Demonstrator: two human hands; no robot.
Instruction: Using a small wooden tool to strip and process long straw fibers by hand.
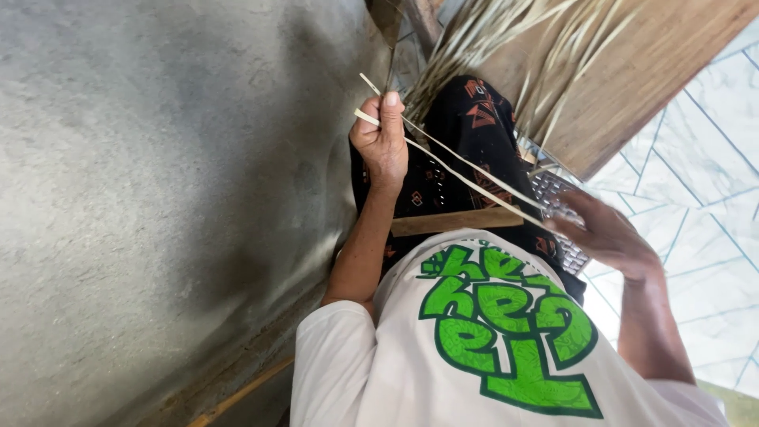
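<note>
- The left hand is raised beside the grey wall, its fingers pinched shut on the ends of two thin pale strips.
- The strips run taut and slanting down across the patterned dark cloth on the lap.
- The right hand holds the strips' other end, fingers curled around them, over a small woven mat.
- A wooden slat lies across the lap beneath the strips.
- Loose pale fibres fan over a wooden board above the tiled floor.

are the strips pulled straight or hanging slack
Straight. The two pale strips run in taut lines from the left hand, which pinches their ends, to the right hand.
</note>
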